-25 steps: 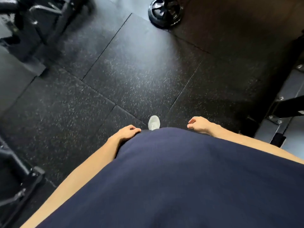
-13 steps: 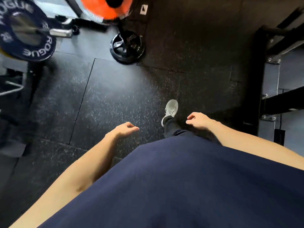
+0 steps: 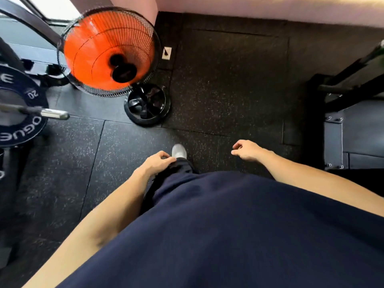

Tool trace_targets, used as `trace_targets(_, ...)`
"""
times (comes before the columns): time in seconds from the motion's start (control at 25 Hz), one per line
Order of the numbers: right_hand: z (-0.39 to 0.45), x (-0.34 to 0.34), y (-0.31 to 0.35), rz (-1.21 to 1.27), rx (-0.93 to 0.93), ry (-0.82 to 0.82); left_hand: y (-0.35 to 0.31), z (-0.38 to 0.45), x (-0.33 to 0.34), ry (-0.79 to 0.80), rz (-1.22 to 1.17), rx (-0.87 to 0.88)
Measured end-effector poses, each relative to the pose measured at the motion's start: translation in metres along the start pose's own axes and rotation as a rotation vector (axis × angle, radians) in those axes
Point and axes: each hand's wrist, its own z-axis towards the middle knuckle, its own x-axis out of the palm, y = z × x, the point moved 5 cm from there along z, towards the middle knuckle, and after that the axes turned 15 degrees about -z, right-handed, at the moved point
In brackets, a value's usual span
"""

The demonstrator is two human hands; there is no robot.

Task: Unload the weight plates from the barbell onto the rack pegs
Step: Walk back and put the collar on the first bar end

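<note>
A dark blue weight plate (image 3: 25, 113) marked 20 sits on the barbell at the far left, with the chrome sleeve end (image 3: 55, 114) sticking out toward me. My left hand (image 3: 154, 163) hangs low at my thigh, fingers loosely curled, holding nothing. My right hand (image 3: 247, 151) hangs in front of my hip, fingers apart and empty. Both hands are well to the right of the plate, over the black rubber floor. No rack peg is clearly visible.
A standing fan with an orange blade disc (image 3: 108, 53) and a round black base (image 3: 147, 106) stands just right of the barbell end. A black steel frame (image 3: 351, 113) runs along the right edge. A pale wall (image 3: 270, 9) closes the far side. My shoe (image 3: 179, 151) is mid-step.
I have walked and turned left: the fan and the plate on the barbell have come into view and grown closer. Both hands stay empty, swinging slightly at my sides.
</note>
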Motion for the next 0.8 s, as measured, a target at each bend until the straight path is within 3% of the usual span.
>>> trace_targets(0.52, 0.188, -0.227, 0.097, 0.212, 0.146, -0.046, -0.280, 0.231, -0.180, 0.112, 0.250, 0.155)
trace_targets(0.8, 0.273, -0.335, 0.108, 0.317, 0.159, -0.063, -0.430, 0.332, -0.222, 0.172, 0.335, 0.216)
